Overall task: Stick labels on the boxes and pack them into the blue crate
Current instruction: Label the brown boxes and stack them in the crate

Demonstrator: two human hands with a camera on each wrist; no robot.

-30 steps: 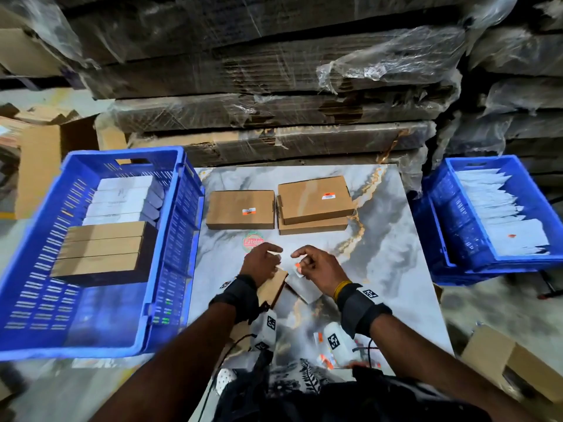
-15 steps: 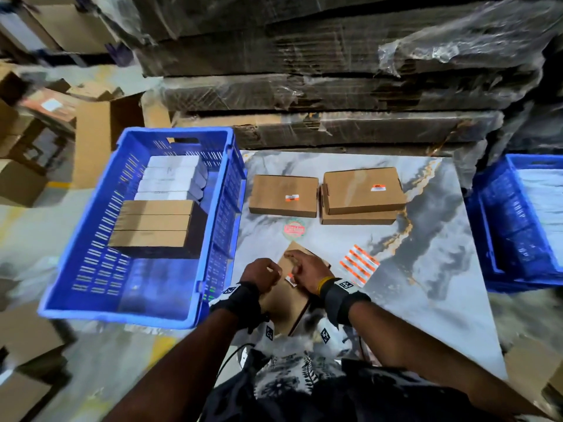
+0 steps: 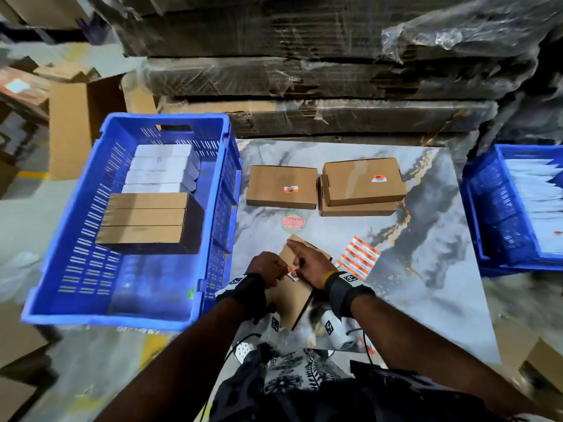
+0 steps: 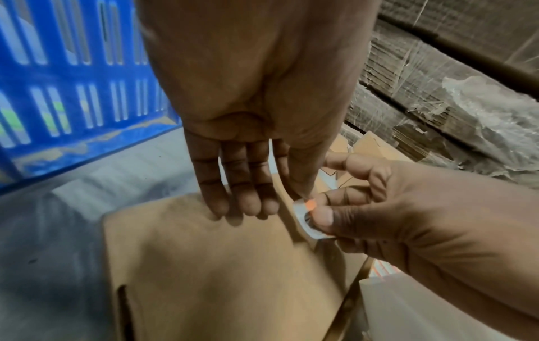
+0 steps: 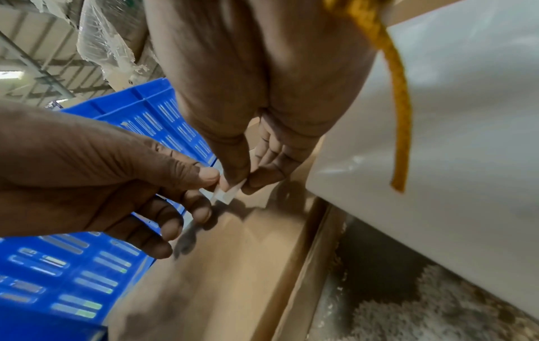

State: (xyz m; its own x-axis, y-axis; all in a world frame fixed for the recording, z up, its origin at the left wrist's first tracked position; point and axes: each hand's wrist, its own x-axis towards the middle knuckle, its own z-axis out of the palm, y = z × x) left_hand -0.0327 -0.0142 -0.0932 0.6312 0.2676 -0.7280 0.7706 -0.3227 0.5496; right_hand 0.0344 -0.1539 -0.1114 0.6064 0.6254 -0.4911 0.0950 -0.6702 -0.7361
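Cardboard box (image 3: pixel 291 292) lies under both hands, long axis twelve-to-six. Right hand (image 3: pixel 310 264) and left hand (image 3: pixel 268 268) pinch a label (image 3: pixel 293 275) just above its top.

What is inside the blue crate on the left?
The blue crate holds white boxes at the back and brown cardboard boxes in front, standing on edge. Whatever lies beneath them is hidden.

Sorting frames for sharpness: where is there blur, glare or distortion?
Head view: edges smeared, crate rim bowed by the wide lens, label tiny. Left wrist view: label readable, surroundings soft. Right wrist view: box blurred, pale glare on the surface at right.
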